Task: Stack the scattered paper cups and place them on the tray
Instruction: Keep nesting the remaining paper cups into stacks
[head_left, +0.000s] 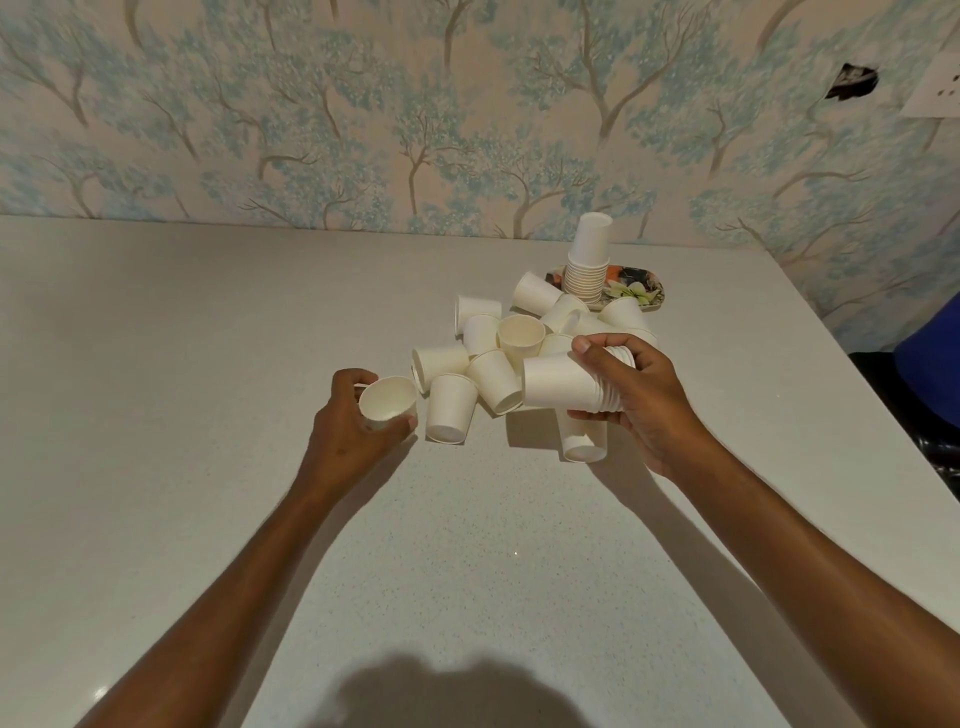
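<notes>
A heap of white paper cups (493, 353) lies scattered on the pale table, most on their sides. My left hand (343, 426) grips a single cup (387, 402) at the heap's left edge, its mouth facing me. My right hand (634, 395) holds a short stack of nested cups (558, 382) sideways, base pointing left, just above the heap. One cup (584, 441) stands upside down below that stack. A tall upside-down stack of cups (589, 260) stands on the flowered tray (644, 296) behind the heap.
The table (208, 364) meets a tree-patterned wall at the back, and its right edge runs diagonally past the tray. A blue object (930, 364) and dark items sit beyond that edge. A wall socket (935, 88) is at the upper right.
</notes>
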